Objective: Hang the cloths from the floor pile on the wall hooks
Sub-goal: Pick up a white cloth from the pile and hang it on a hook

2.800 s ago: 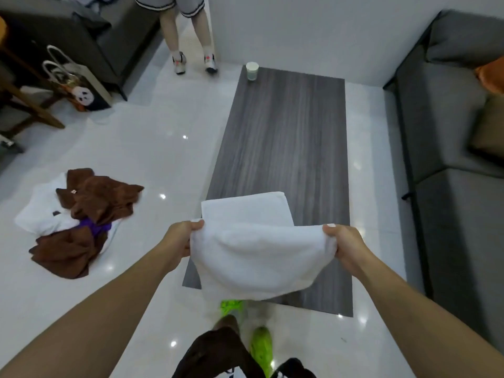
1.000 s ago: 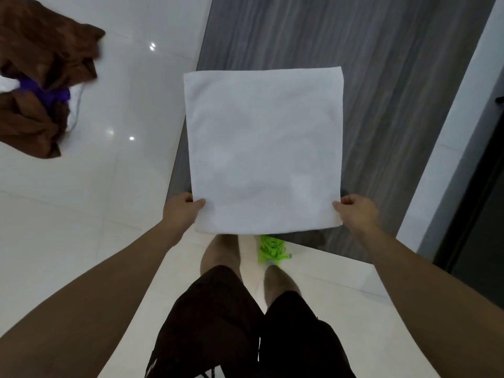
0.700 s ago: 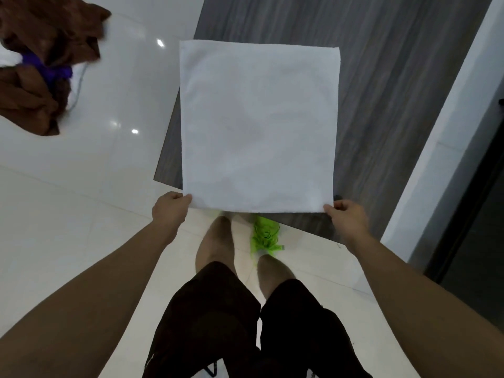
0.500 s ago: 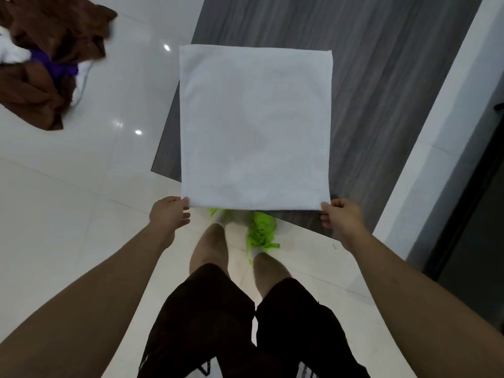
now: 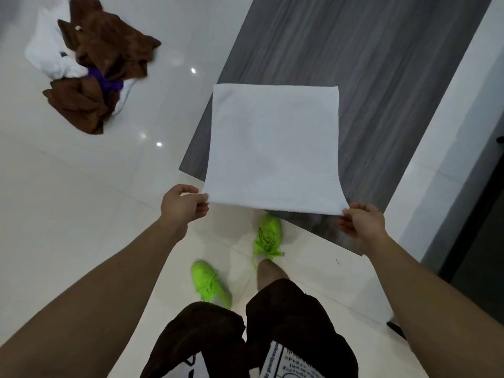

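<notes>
Glossy white floor tiles fill the room underfoot, with a long grey wood-grain low table running away ahead. The left hand pinches the near left corner of a square white terry cloth between thumb and curled fingers; the right hand pinches the near right corner the same way. Held so, the cloth stretches flat and nearly level, over the table's near end and apart from it as far as can be told. Below it stand the person's bright green laced shoes on the tiles. Well off to the left lies the floor pile of brown, white and purple cloths, several still waiting.

The step in hand looks like spreading one cloth ready to carry. No wall hooks show here, so the next move calls for turning to find them, then lifting one edge or corner onto a hook without letting the fabric slip.
</notes>
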Tool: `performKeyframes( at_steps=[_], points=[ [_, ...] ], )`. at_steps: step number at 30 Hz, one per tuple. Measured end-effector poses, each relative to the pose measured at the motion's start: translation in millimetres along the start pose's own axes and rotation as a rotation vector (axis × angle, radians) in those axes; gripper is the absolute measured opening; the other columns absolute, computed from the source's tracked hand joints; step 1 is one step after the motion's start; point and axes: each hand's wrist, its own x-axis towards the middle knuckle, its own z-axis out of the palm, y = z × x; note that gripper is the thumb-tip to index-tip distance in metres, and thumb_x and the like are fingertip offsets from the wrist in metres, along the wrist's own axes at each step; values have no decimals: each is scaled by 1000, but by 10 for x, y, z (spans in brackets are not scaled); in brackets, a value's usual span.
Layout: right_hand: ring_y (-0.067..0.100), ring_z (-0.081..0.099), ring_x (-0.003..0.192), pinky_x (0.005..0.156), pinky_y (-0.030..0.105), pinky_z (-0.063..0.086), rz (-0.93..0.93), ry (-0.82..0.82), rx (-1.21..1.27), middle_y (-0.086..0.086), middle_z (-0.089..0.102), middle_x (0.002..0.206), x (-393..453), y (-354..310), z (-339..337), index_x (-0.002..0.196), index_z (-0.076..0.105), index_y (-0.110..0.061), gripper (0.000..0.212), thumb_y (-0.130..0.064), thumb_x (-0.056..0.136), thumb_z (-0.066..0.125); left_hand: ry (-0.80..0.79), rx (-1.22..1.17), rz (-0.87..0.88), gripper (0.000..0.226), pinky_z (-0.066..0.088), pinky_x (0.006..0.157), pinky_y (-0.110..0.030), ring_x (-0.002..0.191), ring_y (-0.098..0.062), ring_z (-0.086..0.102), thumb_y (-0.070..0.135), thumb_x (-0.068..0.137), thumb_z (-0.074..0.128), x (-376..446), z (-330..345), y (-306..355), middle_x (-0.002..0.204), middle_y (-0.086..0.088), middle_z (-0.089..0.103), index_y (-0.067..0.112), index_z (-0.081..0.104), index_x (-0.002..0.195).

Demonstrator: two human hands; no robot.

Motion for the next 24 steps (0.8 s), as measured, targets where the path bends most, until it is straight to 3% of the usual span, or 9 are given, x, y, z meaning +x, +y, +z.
performKeyframes(
  at_steps=[5,9,12,15,17,20,24],
  points=[
    [21,65,73,79,35,60,-112,23,55,12,69,87,-456,-139,-16,104,73,-11,21,1,93,60,-54,-96,44,17,60,63,-25,64,-21,59,-2,89,63,-341,-200,260,76,-12,64,7,72,100],
    [20,66,73,86,37,58,-175,-48,92,14,70,91,-916,-296,42,100,73,-9,15,-3,94,60,-78,-155,133,15,61,70,-27,71,-20,62,-1,95,61,-599,-578,388,83,-12,65,3,73,101],
    [24,70,80,83,34,60,-225,-133,162,17,72,96,-1310,-473,117,100,73,-6,16,-2,92,60,-101,-198,230,17,61,79,-27,78,-20,65,-3,97,57,-803,-1039,451,87,-11,65,1,71,105],
    [25,69,84,80,29,60,-333,-267,172,20,71,99,-1765,-619,258,116,67,2,36,10,86,50,-102,-208,341,30,58,87,-28,88,-23,69,-14,86,64,-1047,-1627,468,88,-8,68,5,72,108],
    [23,70,88,79,26,59,-447,-328,95,20,71,104,-2112,-684,428,122,65,2,41,14,85,53,-48,-200,416,32,58,84,-28,90,-24,70,-12,81,70,-1227,-2034,447,92,-9,71,11,74,102],
    [21,67,84,72,20,58,-625,-409,28,17,70,97,-2715,-711,774,122,63,4,31,6,91,61,63,-283,485,16,59,70,-22,80,-24,70,0,82,78,-1499,-2669,330,90,-11,71,9,75,95],
    [15,67,74,73,22,59,-787,-524,-53,13,70,90,-3524,-638,1330,118,65,4,24,-7,96,62,243,-410,524,17,61,73,-31,75,-24,69,10,82,81,-1800,-3618,28,86,-14,73,4,75,96]
  ],
)
